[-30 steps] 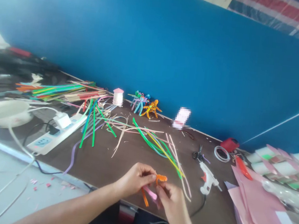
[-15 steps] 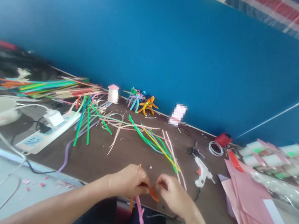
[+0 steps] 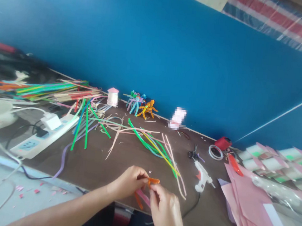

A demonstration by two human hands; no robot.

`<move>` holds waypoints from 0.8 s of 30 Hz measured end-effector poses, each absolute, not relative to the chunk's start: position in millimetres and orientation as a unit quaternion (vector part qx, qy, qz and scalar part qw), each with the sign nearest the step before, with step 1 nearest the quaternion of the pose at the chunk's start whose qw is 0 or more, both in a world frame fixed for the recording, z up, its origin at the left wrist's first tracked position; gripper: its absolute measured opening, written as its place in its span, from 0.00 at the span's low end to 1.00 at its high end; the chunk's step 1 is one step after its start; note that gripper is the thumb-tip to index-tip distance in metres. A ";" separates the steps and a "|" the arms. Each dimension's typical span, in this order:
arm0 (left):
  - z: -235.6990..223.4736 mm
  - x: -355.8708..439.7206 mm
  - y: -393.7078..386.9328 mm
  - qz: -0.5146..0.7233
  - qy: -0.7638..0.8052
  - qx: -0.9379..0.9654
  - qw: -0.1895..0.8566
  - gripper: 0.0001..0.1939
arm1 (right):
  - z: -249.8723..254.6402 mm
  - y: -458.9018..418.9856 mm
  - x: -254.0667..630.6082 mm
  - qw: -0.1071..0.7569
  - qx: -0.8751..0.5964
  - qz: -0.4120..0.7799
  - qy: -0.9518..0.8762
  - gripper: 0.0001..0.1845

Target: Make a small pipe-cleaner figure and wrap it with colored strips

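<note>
Left hand (image 3: 129,182): fingers (image 3: 141,176) pinching orange pipe cleaner (image 3: 154,181)
Right hand (image 3: 166,210): fingers (image 3: 155,192) clenched on the same piece
Below hands: pink pipe cleaner (image 3: 142,197)
Desk (image 3: 93,168): glue gun (image 3: 202,176) nearby

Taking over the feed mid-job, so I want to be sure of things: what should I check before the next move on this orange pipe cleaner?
1. Left hand pinching the orange pipe cleaner: ok.
2. Right hand with its fingers at the same piece: ok.
3. Pink pipe cleaner joined to the orange one: cannot tell, the hands hide the spot.
4. Long pale strips apart from the right hand: ok.
5. Hot glue gun, lying right of the hands, switched on or hot: cannot tell.
</note>
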State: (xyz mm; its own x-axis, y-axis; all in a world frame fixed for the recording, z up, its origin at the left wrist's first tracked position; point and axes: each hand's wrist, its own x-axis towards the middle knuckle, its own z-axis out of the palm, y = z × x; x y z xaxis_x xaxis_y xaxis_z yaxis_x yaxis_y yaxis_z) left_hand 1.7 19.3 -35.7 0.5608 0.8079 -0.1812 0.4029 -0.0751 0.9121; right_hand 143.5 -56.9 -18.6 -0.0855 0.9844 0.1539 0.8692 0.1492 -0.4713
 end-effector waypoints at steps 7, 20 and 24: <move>-24.4 -8.1 23.4 0.154 0.367 0.659 0.638 0.17 | -21.2 -49.1 151.4 0.269 -0.646 0.287 -0.655 0.14; -13.3 -8.1 20.5 0.069 0.285 0.837 0.463 0.09 | -11.6 -31.4 169.9 0.215 -0.609 0.427 -0.633 0.07; -21.2 2.4 14.2 0.061 0.350 0.876 0.327 0.10 | -9.9 -37.9 160.6 0.201 -0.636 0.297 -0.683 0.09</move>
State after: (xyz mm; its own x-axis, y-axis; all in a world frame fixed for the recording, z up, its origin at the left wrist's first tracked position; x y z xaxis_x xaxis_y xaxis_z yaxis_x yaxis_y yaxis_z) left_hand 2.4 14.2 -21.2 0.7481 0.6524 -0.1217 0.5726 -0.5418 0.6153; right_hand 160.6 -37.9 -9.9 -0.1107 0.9885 -0.1031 0.7490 0.0148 -0.6624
